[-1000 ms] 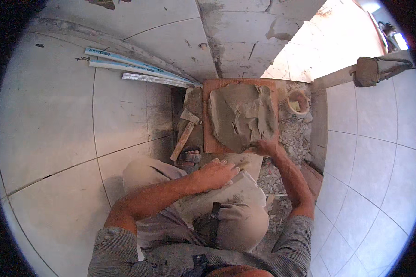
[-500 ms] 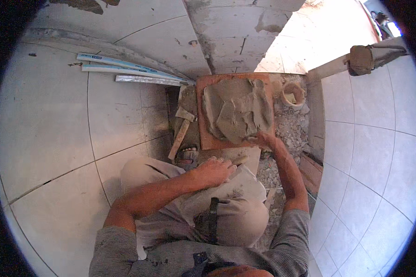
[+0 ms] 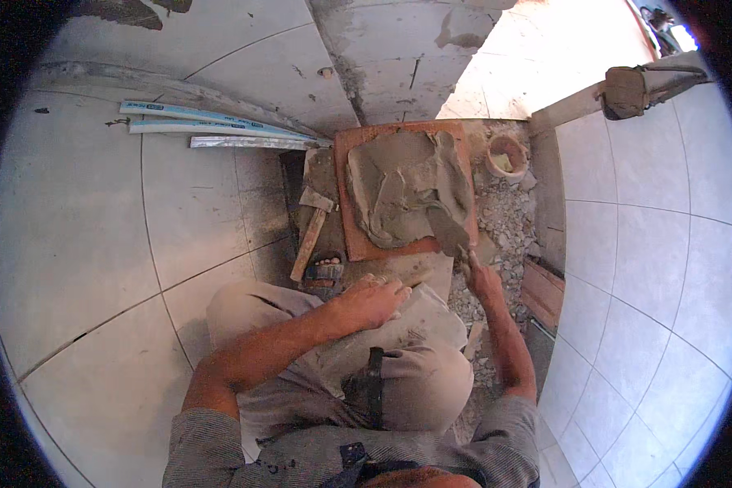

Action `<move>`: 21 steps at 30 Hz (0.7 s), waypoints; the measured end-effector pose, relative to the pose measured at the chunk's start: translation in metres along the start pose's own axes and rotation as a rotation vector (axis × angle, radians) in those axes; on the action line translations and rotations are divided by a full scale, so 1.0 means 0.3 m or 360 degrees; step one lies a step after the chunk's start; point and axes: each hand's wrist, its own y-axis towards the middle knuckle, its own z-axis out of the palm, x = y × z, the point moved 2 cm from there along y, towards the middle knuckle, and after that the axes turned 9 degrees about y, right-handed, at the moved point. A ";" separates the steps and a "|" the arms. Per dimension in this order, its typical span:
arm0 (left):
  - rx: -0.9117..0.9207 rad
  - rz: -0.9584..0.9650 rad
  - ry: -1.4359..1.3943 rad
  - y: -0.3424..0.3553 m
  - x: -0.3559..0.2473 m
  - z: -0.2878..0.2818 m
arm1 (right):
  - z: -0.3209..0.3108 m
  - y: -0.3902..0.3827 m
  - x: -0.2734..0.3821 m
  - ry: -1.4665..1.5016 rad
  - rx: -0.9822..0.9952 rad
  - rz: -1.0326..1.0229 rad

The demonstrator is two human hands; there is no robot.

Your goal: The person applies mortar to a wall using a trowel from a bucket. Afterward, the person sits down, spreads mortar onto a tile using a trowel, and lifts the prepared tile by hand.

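Note:
My right hand (image 3: 484,281) is closed round the handle of a trowel (image 3: 448,231). Its blade is coated in grey mortar and dips into the near right edge of a thick bed of wet mortar (image 3: 406,183). That bed covers most of a reddish-brown square tile (image 3: 351,237), whose rim shows all round. My left hand (image 3: 374,302) rests on my bent knee, its fingers draped and slightly apart, with nothing visible in them. A hammer (image 3: 310,234) with a wooden handle lies left of the tile, just beyond my sandalled foot (image 3: 325,271).
Rubble (image 3: 504,215) runs along the tile's right side, with a small round bucket (image 3: 506,158) at its far end. Long white-and-blue strips (image 3: 211,120) lie at the far left. A tiled wall (image 3: 626,244) rises at right, and a brown pouch (image 3: 626,92) sits on its ledge.
My right hand has drawn back toward me off the mortar's edge, and the trowel blade now shows. The mortar's surface near it has changed shape. My left hand stays on the knee.

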 end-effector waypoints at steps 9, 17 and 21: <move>0.0100 0.0087 0.0072 0.017 -0.021 0.001 | 0.164 0.019 0.073 0.0705 0.0198 -0.0407; 0.0027 0.0056 0.0055 -0.001 0.004 -0.001 | 0.075 0.098 0.093 0.0035 -0.0229 -0.0156; 0.0041 0.0075 0.0118 -0.007 0.000 -0.007 | 0.154 0.128 0.028 0.0698 -0.0046 -0.0236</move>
